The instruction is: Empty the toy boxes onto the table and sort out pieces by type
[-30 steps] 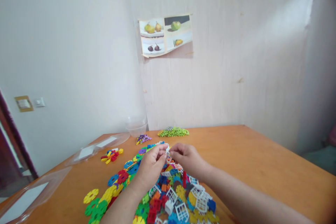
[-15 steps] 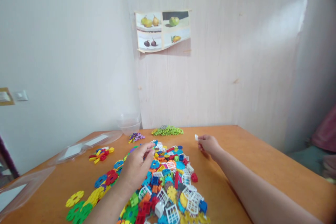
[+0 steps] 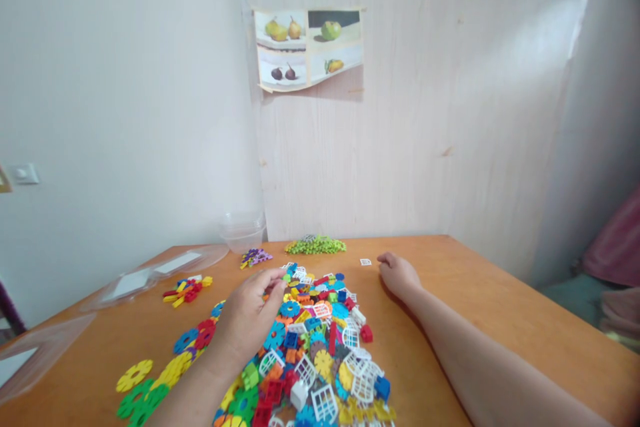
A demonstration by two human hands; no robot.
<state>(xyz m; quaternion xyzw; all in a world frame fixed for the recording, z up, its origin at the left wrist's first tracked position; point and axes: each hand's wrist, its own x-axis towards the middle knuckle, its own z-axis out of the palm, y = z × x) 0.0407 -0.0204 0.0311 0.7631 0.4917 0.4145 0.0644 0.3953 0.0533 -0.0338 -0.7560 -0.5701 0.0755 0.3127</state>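
A heap of coloured plastic building pieces point(image 3: 315, 347) covers the near middle of the orange table point(image 3: 475, 320). My left hand point(image 3: 250, 310) rests on the heap's left side, its fingers pinched on a small green piece point(image 3: 287, 277). My right hand point(image 3: 397, 275) lies on the bare table to the right of the heap, fingers loosely curled and holding nothing. A small white piece point(image 3: 365, 261) lies on the table just left of its fingertips.
Sorted small piles lie at the back: green pieces point(image 3: 315, 245), purple pieces point(image 3: 255, 256), and red and yellow sticks point(image 3: 185, 289). A clear tub point(image 3: 243, 232) and clear lids point(image 3: 150, 277) sit at the left. Flat flower discs point(image 3: 145, 387) spread near left. A fruit picture point(image 3: 307, 47) hangs on the wall.
My hands parted from the heap's top. My right hand carried a small white piece rightward, set it on the table and let go. My left hand stayed on the heap.
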